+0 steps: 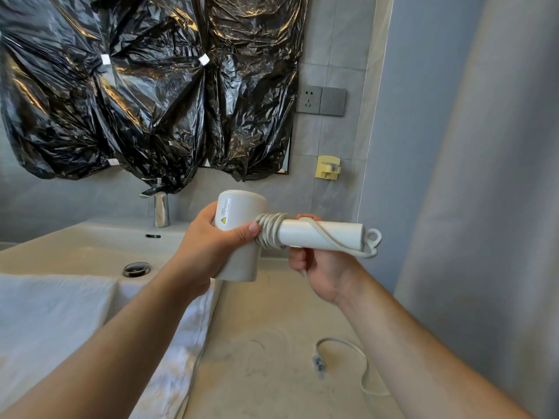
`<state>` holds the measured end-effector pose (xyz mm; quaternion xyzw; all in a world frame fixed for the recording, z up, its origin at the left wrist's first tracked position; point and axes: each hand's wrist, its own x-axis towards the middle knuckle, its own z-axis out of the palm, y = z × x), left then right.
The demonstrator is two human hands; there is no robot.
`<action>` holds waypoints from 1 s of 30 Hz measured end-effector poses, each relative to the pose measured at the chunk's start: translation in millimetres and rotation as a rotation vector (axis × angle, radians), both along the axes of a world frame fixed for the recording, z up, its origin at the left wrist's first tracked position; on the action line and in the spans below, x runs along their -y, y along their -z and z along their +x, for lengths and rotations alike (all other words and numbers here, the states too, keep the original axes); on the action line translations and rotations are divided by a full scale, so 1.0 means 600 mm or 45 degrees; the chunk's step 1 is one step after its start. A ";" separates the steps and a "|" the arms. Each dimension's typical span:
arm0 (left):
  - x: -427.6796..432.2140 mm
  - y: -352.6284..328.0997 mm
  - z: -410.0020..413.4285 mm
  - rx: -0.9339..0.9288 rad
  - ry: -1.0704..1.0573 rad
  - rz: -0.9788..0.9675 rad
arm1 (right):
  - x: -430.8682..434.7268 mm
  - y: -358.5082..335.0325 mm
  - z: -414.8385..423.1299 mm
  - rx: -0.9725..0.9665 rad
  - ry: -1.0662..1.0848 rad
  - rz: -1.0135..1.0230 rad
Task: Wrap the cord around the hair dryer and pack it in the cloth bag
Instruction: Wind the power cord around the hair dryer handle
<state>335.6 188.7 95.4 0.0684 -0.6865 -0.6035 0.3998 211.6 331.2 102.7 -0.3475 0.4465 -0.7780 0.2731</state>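
My left hand (208,237) grips the hair dryer (239,213) barrel above the countertop (266,373). My right hand (320,267) holds the cord (270,231) against the handle. Risk: bunched coils may slip loose, and the trailing plug (318,362) could snag.

Both forearms extended, left hand (208,240) gripping, right hand (322,269) fingers curled

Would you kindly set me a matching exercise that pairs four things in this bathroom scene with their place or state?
Things:
1. hair dryer
2. plug
3. towel
4. black plastic

Places or states:
A. lies on the counter
B. shiny and crinkled
C. gripped by the left hand and the right hand
D. draped over the front edge of the basin

Pairs: 1-C, 2-A, 3-D, 4-B
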 end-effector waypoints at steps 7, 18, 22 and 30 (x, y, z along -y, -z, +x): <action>-0.009 0.015 -0.007 -0.022 -0.072 0.138 | 0.021 0.021 0.022 -0.255 0.481 0.102; -0.015 0.020 -0.023 -0.093 -0.689 -0.114 | 0.005 0.022 0.040 -0.677 0.273 0.590; -0.025 0.017 -0.018 0.022 -0.893 -0.335 | -0.001 0.012 0.028 -1.169 0.369 0.856; -0.021 0.022 0.005 0.255 -0.801 -0.736 | -0.039 -0.033 0.012 -1.474 0.376 0.902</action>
